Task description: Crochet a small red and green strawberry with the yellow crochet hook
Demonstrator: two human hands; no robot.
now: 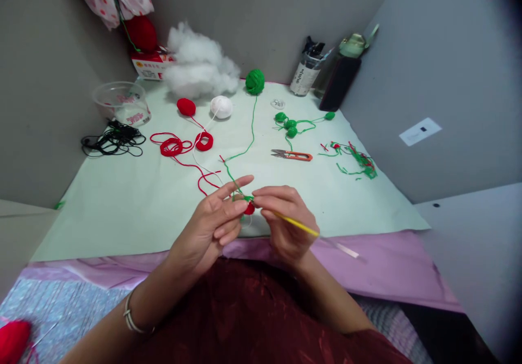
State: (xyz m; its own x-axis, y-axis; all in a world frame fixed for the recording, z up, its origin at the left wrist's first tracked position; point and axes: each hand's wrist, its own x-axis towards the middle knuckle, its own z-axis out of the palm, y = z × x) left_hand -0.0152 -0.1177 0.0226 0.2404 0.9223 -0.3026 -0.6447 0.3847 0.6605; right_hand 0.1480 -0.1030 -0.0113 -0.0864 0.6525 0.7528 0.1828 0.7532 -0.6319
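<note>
Between thumb and fingers, my left hand (220, 220) pinches a small red and green crochet piece (249, 208) near the table's front edge. Green yarn (230, 174) runs over that hand's raised index finger and back to a green yarn ball (255, 82). My right hand (287, 217) grips a crochet hook (299, 225) with a yellow handle, its tip at the green stitches on top of the piece. The fingers partly hide the hook's tip and the piece.
Orange-handled thread snips (292, 155) lie beyond my right hand, near small green crocheted balls (291, 125) and yarn scraps (362, 160). Red yarn coils (171, 146), a white yarn ball (221, 107), stuffing (199, 62), black yarn (114, 139) and a plastic tub (122, 103) are at left. A pen holder (305, 75) stands behind.
</note>
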